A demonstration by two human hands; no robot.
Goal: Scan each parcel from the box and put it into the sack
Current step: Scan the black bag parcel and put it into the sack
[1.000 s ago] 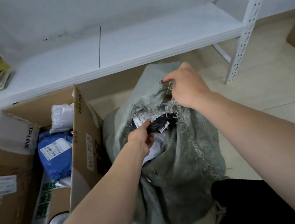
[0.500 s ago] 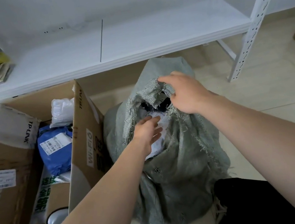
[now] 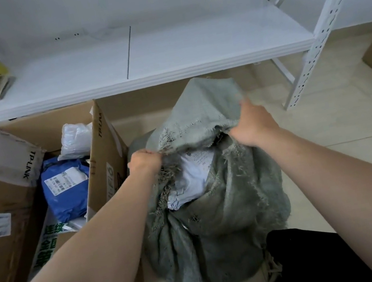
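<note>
Pinches the frayed rim of the sack [image 3: 221, 234] in left grip [image 3: 145, 160] and right grip [image 3: 250, 124], probably the surest hold on limp, soft weave slumped round a light parcel [image 3: 195, 174].

Tight squeeze at the mouth of the grey-green woven sack [image 3: 222, 239]: the left hand [image 3: 145, 160] grips its frayed rim on one side and the right hand [image 3: 251, 124] on the other. A white flat parcel [image 3: 197, 171] fills most of the gap between them. The tall wall of the brown cardboard box [image 3: 105, 170] stands hard against the sack's left side. The box is open from above, down onto a blue plastic mailer [image 3: 66, 186] and a white plastic-wrapped bundle [image 3: 75, 140]. A white metal shelf board [image 3: 188, 48] juts out behind both. To the right, pale tiled floor [image 3: 341, 128] lies open up to the perforated white upright [image 3: 324, 27].
</note>
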